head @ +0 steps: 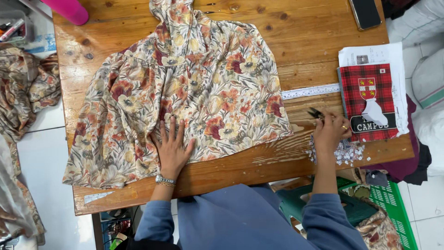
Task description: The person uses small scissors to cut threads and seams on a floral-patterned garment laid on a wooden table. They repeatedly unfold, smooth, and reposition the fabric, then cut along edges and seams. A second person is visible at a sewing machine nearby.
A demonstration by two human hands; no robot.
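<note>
Knotty varnished wooden table (300, 28) fills most of the head view, set on a white tiled floor (46, 162). Spread flat on it lies a floral-print fabric garment in cream, rust and olive (194, 88); its long axis runs from the near edge of the table to the far edge, with the narrow neck end pointing away from the person and the wide hem nearest the body. Left hand (172, 148) rests palm-down on the lower hem area, fingers spread and released, gripping nothing; a metal wristwatch (165, 180) sits on that wrist. Right hand (329, 132) lies on bare wood just right of the garment, fingers closed around small dark thread snips (316, 112), whose tips point left toward the fabric. White measuring tape (311, 91) extends from under the garment's right edge. Red tartan notebook (370, 99) lies beside the right hand, and white paper scraps (347, 153) lie just below it.
</note>
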